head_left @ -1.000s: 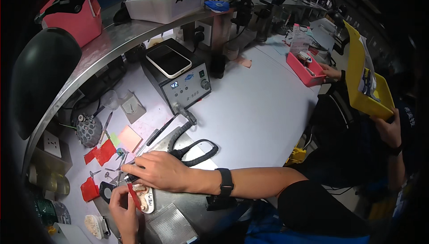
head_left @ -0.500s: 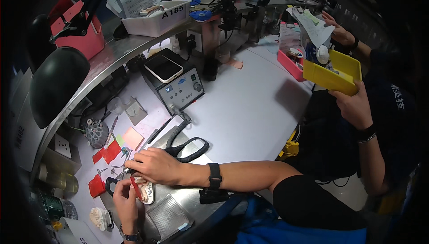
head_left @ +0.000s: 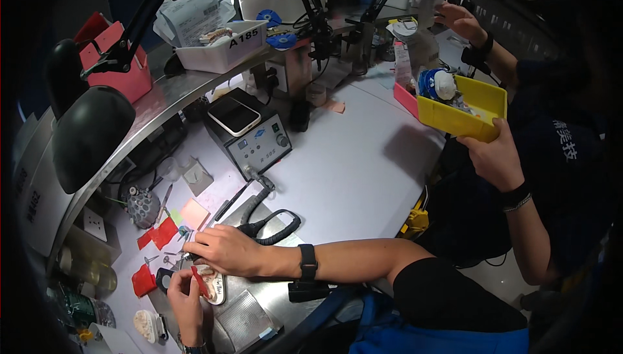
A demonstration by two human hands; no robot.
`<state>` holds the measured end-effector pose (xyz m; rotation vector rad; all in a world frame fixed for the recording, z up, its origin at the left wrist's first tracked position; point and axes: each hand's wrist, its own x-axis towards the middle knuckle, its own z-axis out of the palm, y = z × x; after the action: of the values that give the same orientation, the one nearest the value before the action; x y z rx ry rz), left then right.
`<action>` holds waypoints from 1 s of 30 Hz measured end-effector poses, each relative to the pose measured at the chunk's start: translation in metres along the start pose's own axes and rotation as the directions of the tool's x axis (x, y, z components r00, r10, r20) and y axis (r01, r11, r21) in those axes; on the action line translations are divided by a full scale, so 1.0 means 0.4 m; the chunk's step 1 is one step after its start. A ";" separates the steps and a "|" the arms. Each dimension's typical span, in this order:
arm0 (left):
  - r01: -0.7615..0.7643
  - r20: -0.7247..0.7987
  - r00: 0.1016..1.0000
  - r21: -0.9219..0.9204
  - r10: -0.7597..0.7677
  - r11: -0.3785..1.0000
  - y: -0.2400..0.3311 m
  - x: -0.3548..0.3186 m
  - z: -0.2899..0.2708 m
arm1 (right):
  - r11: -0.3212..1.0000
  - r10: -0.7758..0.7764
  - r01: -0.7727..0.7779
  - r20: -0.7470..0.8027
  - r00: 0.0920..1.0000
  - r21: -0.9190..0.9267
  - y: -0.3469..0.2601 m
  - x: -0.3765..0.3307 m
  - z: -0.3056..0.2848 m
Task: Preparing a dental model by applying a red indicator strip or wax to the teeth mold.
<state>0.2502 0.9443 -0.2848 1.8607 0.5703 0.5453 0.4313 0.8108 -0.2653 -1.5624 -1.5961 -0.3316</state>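
Note:
My left hand (head_left: 185,303) pinches a thin red sheet (head_left: 202,281) between thumb and fingers, holding it against the teeth of a pale dental cast (head_left: 219,289). My right hand (head_left: 228,249) lies just above the cast, its fingers closed around a handpiece (head_left: 192,256). Most of the handpiece is hidden under the fingers, and its black coiled cord (head_left: 280,225) loops out behind the hand. A second dental cast (head_left: 146,325) stands to the left of my left wrist. Several small rotary burs (head_left: 170,260) lie past my fingertips.
A control box (head_left: 252,143) with a phone on top stands behind. Red sheets (head_left: 163,232) and a bur holder (head_left: 142,207) sit at left. A mesh plate (head_left: 249,320) lies near me. At right, a co-worker's hand holds a yellow bin (head_left: 454,115) beside a pink one.
My left hand still holds the red sheet at the cast, its fingers slightly shifted. The co-worker's yellow bin has moved left, and their other hand has reached farther back, away from the papers.

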 end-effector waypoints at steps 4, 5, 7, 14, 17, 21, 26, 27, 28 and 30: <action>-0.012 -0.009 1.000 0.025 0.012 1.000 0.004 0.002 0.003 | 1.000 0.012 -0.012 0.018 1.000 -0.005 0.004 -0.001 0.003; 0.006 -0.016 1.000 0.007 -0.005 1.000 0.006 -0.001 0.005 | 1.000 0.001 -0.001 0.002 1.000 -0.002 0.003 0.000 0.004; -0.008 -0.021 1.000 0.006 0.008 1.000 0.007 -0.003 0.006 | 1.000 -0.013 0.013 -0.010 1.000 0.003 0.002 0.001 0.006; -0.018 -0.035 0.999 0.062 0.020 0.998 0.023 -0.009 0.004 | 0.999 0.022 -0.024 0.057 0.998 0.033 0.001 0.001 0.001; 0.001 -0.030 1.000 0.051 0.001 0.999 0.041 -0.010 0.013 | 0.999 0.018 -0.019 0.033 0.999 0.042 0.006 0.000 0.002; -0.038 -0.050 0.998 0.024 0.040 0.999 0.028 -0.013 0.008 | 0.999 0.007 -0.008 0.034 0.999 0.040 0.003 0.002 0.001; -0.062 -0.122 0.990 0.025 0.064 0.998 0.047 -0.014 0.007 | 0.998 -0.003 0.001 0.029 1.000 0.055 0.008 0.001 0.002; -0.083 -0.176 0.981 0.012 0.084 0.996 0.051 -0.016 0.005 | 0.998 0.000 -0.002 0.034 0.999 0.056 0.006 0.002 -0.002; -0.104 -0.231 0.968 0.001 0.102 0.995 0.056 -0.019 0.004 | 0.998 0.002 -0.005 0.040 0.999 0.056 0.003 0.003 -0.006; -0.093 -0.246 0.966 -0.064 0.075 0.994 0.080 -0.027 0.010 | 0.999 -0.013 0.012 0.018 1.000 0.053 0.003 0.003 -0.006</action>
<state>0.2485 0.9246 -0.2571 1.7640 0.6250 0.8489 0.4333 0.8102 -0.2636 -1.5200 -1.6166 -0.2807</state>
